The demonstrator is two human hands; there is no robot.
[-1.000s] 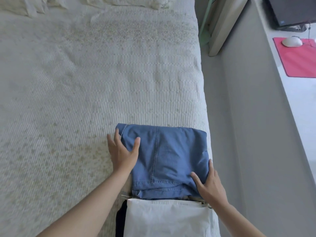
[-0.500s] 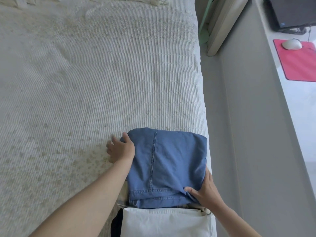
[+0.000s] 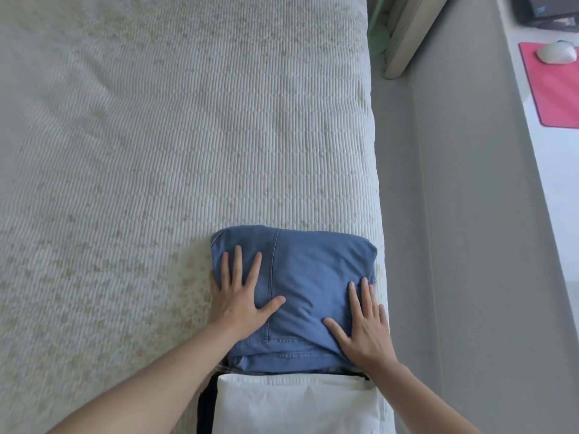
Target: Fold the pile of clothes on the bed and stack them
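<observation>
A folded pair of blue jeans (image 3: pixel 308 270) lies on top of a stack at the right edge of the bed (image 3: pixel 156 151). My left hand (image 3: pixel 241 296) rests flat on the jeans' left side, fingers spread. My right hand (image 3: pixel 363 327) lies flat on their right near corner, fingers apart. Neither hand grips the cloth. Under the jeans' near edge a strip of another garment (image 3: pixel 332 369) shows. Just nearer to me sits a folded white garment (image 3: pixel 297 402) with a dark garment (image 3: pixel 205 405) beneath its left side.
The bed's ribbed cream cover stretches far to the left and back. A grey floor (image 3: pixel 470 245) runs along the bed's right side. Far right is a white desk with a pink mouse mat (image 3: pixel 554 86) and a white mouse (image 3: pixel 557 53).
My left hand was curled at the jeans' far-left corner; now it lies flat on top. My right hand let go of the near edge and also lies flat on the jeans.
</observation>
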